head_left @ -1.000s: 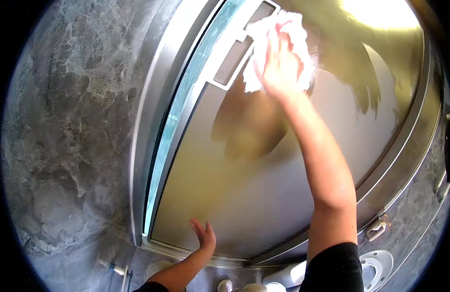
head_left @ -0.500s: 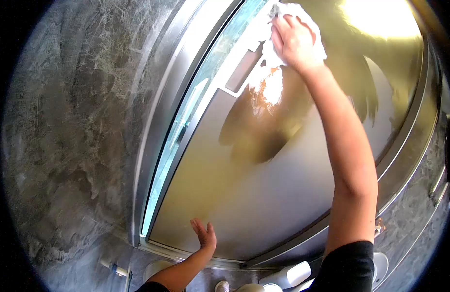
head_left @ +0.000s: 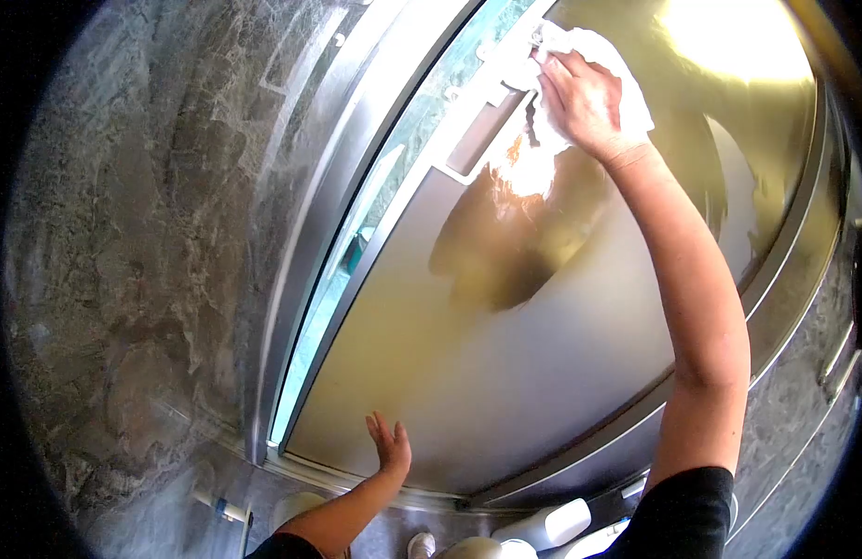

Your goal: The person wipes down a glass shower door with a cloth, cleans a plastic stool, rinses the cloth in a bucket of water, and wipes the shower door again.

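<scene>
My right hand (head_left: 589,104) presses a white cloth (head_left: 627,84) against the upper part of a shiny, gold-toned door panel (head_left: 543,373), beside its recessed handle (head_left: 482,135). The fingers lie over the cloth and hold it; part of it bunches up at the fingertips. A blurred reflection shows in the panel just below. My left hand (head_left: 391,445) is low down in front of the panel, fingers spread and holding nothing. Whether it touches the surface I cannot tell.
Left of the door run a metal frame (head_left: 347,140) and a narrow strip of glass (head_left: 352,256). A grey marbled wall (head_left: 142,252) fills the left side. At the bottom are a white fixture (head_left: 557,526) and a shoe (head_left: 422,545).
My right hand and the cloth have shifted a little right and down in the picture, staying near the handle. My left hand has hardly moved.
</scene>
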Available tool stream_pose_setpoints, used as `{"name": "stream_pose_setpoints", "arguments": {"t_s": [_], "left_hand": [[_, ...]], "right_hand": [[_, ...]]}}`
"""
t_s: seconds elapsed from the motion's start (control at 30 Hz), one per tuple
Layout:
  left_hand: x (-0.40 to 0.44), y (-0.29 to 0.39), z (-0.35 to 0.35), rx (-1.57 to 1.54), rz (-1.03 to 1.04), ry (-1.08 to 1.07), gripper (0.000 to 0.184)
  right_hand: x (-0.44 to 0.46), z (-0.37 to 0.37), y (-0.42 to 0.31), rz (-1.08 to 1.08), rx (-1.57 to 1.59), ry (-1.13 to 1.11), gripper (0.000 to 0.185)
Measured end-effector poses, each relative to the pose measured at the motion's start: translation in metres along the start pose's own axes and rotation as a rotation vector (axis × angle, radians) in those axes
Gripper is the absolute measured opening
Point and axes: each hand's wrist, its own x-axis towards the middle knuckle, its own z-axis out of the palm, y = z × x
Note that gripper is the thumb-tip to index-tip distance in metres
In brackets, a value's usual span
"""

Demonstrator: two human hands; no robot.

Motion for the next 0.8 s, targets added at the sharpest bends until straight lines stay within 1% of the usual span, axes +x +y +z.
{"name": "stream_pose_setpoints", "arguments": {"t_s": [0.03, 0.07, 0.1, 0.17, 0.2, 0.27, 0.3, 0.33, 0.4, 0.43, 0.53, 0.6, 0.63, 0.67, 0.73, 0.8], "left_hand": [[0.0, 0.0, 0.001, -0.001, 0.001, -0.005, 0.066], [0.001, 0.003, 0.001, 0.009, -0.014, -0.004, 0.066], [0.002, 0.005, 0.002, 0.019, -0.029, -0.001, 0.066], [0.002, 0.008, 0.003, 0.018, -0.017, 0.019, 0.066], [0.002, 0.008, 0.003, 0.021, -0.008, 0.035, 0.066], [0.002, 0.005, 0.004, 0.021, -0.021, 0.021, 0.066], [0.004, 0.002, 0.004, 0.017, -0.034, 0.004, 0.066], [0.005, 0.0, 0.005, 0.017, -0.036, 0.003, 0.066], [0.002, 0.0, 0.007, 0.003, -0.013, 0.009, 0.066], [0.0, 0.0, 0.009, 0.0, -0.016, 0.008, 0.066], [0.002, 0.005, 0.006, 0.022, -0.021, 0.011, 0.067], [0.0, 0.003, 0.009, 0.024, -0.035, 0.004, 0.067], [-0.003, 0.004, 0.01, 0.021, -0.04, 0.002, 0.067], [-0.004, 0.01, 0.006, -0.003, -0.045, 0.01, 0.067], [-0.004, 0.01, 0.005, -0.026, -0.052, 0.017, 0.067], [-0.002, 0.006, 0.007, -0.007, -0.035, 0.029, 0.068]], "right_hand": [[-0.006, 0.004, -0.004, 0.09, 0.01, -0.14, 0.027], [-0.008, -0.006, -0.022, 0.212, 0.021, -0.179, 0.024], [-0.017, -0.004, -0.03, 0.122, -0.042, -0.229, 0.021], [-0.025, -0.012, -0.056, 0.075, -0.107, -0.183, 0.014], [-0.022, -0.012, -0.058, 0.074, -0.104, -0.18, 0.014], [-0.021, -0.012, -0.059, 0.292, -0.049, -0.341, 0.014], [-0.019, -0.006, -0.053, 0.234, -0.002, -0.167, 0.015], [-0.019, -0.005, -0.052, 0.233, -0.001, -0.169, 0.015], [-0.008, -0.015, -0.049, 0.271, 0.075, -0.045, 0.015], [-0.003, -0.017, -0.048, 0.196, 0.071, -0.025, 0.013], [0.002, -0.014, -0.049, 0.184, 0.055, -0.056, 0.014], [-0.002, -0.008, -0.038, 0.299, -0.033, -0.129, 0.017], [-0.005, -0.001, -0.03, 0.306, -0.027, -0.045, 0.019], [-0.002, -0.009, -0.029, 0.268, -0.042, -0.074, 0.019], [-0.011, 0.012, -0.032, 0.361, -0.037, -0.144, 0.018], [-0.022, 0.013, -0.039, -0.02, -0.492, -0.303, 0.018]]}}
